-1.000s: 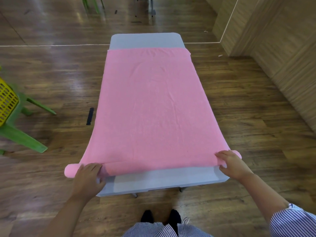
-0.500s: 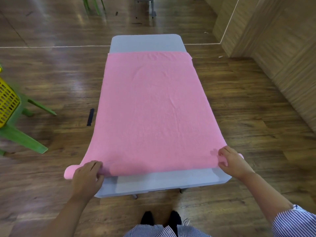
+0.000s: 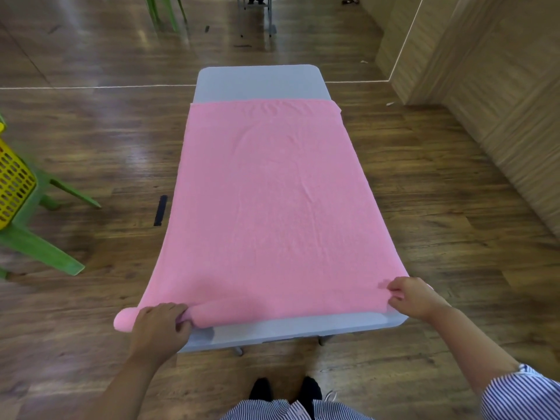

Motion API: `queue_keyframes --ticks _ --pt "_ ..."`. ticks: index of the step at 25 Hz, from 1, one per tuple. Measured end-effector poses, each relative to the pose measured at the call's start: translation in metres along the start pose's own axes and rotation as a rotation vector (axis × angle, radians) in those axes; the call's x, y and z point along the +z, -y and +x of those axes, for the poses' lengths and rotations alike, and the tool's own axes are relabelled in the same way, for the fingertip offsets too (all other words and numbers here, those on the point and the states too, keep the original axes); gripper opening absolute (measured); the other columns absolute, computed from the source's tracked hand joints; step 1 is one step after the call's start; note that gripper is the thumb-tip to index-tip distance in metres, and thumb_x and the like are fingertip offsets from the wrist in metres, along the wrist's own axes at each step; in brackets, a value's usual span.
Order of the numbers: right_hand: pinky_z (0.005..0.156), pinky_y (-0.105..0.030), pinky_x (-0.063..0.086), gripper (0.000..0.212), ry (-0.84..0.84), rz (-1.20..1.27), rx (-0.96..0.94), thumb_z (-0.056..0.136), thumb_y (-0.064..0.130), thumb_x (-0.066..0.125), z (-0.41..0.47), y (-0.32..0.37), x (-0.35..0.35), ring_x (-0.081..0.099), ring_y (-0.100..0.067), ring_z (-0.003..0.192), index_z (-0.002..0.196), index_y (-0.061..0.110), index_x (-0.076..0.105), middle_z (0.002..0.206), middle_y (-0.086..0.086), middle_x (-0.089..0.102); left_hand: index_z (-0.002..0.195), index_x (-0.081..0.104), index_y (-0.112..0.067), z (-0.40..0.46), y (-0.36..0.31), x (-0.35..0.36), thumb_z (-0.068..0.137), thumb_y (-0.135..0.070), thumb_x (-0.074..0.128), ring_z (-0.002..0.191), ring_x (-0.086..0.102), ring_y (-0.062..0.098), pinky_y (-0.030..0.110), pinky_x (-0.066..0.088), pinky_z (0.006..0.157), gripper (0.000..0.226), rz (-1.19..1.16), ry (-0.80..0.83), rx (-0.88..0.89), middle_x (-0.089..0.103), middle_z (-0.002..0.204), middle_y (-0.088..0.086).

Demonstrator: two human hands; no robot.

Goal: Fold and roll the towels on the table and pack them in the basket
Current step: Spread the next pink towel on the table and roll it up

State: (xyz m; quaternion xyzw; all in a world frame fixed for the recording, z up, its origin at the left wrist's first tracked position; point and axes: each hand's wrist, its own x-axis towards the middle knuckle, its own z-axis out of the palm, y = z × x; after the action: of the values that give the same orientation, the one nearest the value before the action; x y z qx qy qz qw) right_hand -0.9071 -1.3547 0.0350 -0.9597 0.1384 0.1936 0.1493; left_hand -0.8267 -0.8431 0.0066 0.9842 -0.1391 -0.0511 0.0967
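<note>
A large pink towel [image 3: 266,201] lies spread along the grey table [image 3: 257,83], its near edge rolled into a thin tube. My left hand [image 3: 159,325] grips the left end of that roll, which sticks out past the table's left corner. My right hand [image 3: 413,297] curls its fingers round the roll's right end at the near right corner. The yellow basket [image 3: 13,189] stands at the far left edge of the view, partly cut off.
The basket sits on a green plastic chair [image 3: 39,247] on the wooden floor. A black strip [image 3: 160,210] lies on the floor left of the table. A wooden wall [image 3: 500,101] runs along the right. My feet [image 3: 285,389] are just below the table's near edge.
Both hands have rolled the near edge forward; the roll is thicker. The towel's far edge has slid toward me, baring more grey table at the far end.
</note>
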Motion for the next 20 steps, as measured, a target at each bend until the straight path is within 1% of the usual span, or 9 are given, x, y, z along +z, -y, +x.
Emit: queue_keyframes --ticks 2,4,6,7,9,11,14,17,20 --pt "0.080 -0.033 0.047 0.031 -0.041 0.016 -0.052 0.079 0.016 0.059 0.002 -0.002 -0.002 0.058 -0.017 0.097 0.109 0.020 0.064 0.103 0.007 0.059 0.088 0.071 -0.011 0.001 0.001 -0.001 0.063 -0.036 0.042 0.080 0.065 0.025 0.044 0.047 0.073 0.046 0.004 -0.034 0.005 0.070 0.085 0.001" --pt "0.071 -0.039 0.051 0.024 -0.183 0.024 -0.146 0.078 0.009 0.063 0.006 -0.005 0.001 0.061 -0.023 0.088 0.101 0.014 0.066 0.101 0.002 0.060 0.095 0.068 -0.011 0.002 0.000 -0.002 0.066 -0.032 0.041 0.094 0.061 0.024 0.046 0.043 0.083 0.045 -0.010 -0.087 0.005 0.067 0.098 0.001" --pt "0.066 -0.039 0.052 0.015 -0.284 0.020 -0.184 0.078 0.003 0.065 0.005 -0.004 0.005 0.065 -0.027 0.081 0.091 0.010 0.070 0.092 -0.001 0.066 0.094 0.067 -0.011 0.005 -0.002 -0.002 0.069 -0.029 0.039 0.091 0.064 0.025 0.045 0.047 0.079 0.042 -0.034 -0.102 0.028 0.068 0.097 0.001" --pt "0.070 -0.036 0.051 0.016 -0.292 0.023 -0.186 0.078 0.003 0.066 0.004 -0.003 0.007 0.066 -0.027 0.083 0.092 0.009 0.072 0.093 -0.002 0.068 0.094 0.068 -0.012 0.006 -0.003 -0.002 0.070 -0.031 0.040 0.089 0.065 0.025 0.044 0.049 0.077 0.041 -0.045 -0.092 0.037 0.068 0.096 0.000" --pt "0.085 -0.032 0.046 0.033 -0.239 0.038 -0.158 0.075 0.009 0.069 0.003 -0.002 0.010 0.062 -0.026 0.096 0.107 0.008 0.069 0.105 -0.004 0.066 0.094 0.068 -0.013 0.008 -0.004 -0.002 0.068 -0.031 0.047 0.087 0.065 0.024 0.042 0.050 0.076 0.038 -0.042 -0.073 0.038 0.069 0.095 -0.001" --pt "0.096 -0.032 0.040 0.048 -0.144 -0.002 -0.139 0.073 0.014 0.069 0.003 0.002 0.011 0.056 -0.026 0.107 0.120 0.008 0.061 0.116 -0.004 0.061 0.095 0.068 -0.012 0.008 -0.004 0.000 0.062 -0.024 0.055 0.086 0.066 0.026 0.044 0.051 0.076 0.038 -0.031 -0.043 0.035 0.070 0.095 0.001" --pt "0.089 -0.027 0.039 0.045 -0.129 0.000 -0.109 0.078 0.016 0.063 0.001 0.005 0.009 0.056 -0.023 0.107 0.123 0.011 0.059 0.115 -0.003 0.062 0.093 0.071 -0.010 0.006 -0.003 -0.002 0.061 -0.021 0.056 0.078 0.068 0.027 0.044 0.051 0.072 0.037 -0.026 -0.020 0.020 0.072 0.089 0.001" --pt "0.079 -0.024 0.036 0.036 -0.055 -0.035 -0.057 0.084 0.022 0.059 -0.002 0.008 0.000 0.057 -0.019 0.104 0.119 0.017 0.062 0.111 -0.001 0.064 0.084 0.070 -0.014 0.003 -0.002 -0.005 0.064 -0.032 0.041 0.062 0.065 0.024 0.035 0.046 0.059 0.040 0.007 -0.040 0.069 0.069 0.072 -0.004" --pt "0.085 -0.027 0.040 0.035 -0.045 -0.058 -0.090 0.084 0.018 0.057 -0.001 0.010 -0.007 0.056 -0.022 0.105 0.119 0.019 0.062 0.111 -0.002 0.062 0.086 0.070 -0.012 0.008 0.002 -0.010 0.063 -0.033 0.038 0.069 0.066 0.026 0.038 0.047 0.061 0.044 0.000 -0.097 0.096 0.070 0.078 0.000"
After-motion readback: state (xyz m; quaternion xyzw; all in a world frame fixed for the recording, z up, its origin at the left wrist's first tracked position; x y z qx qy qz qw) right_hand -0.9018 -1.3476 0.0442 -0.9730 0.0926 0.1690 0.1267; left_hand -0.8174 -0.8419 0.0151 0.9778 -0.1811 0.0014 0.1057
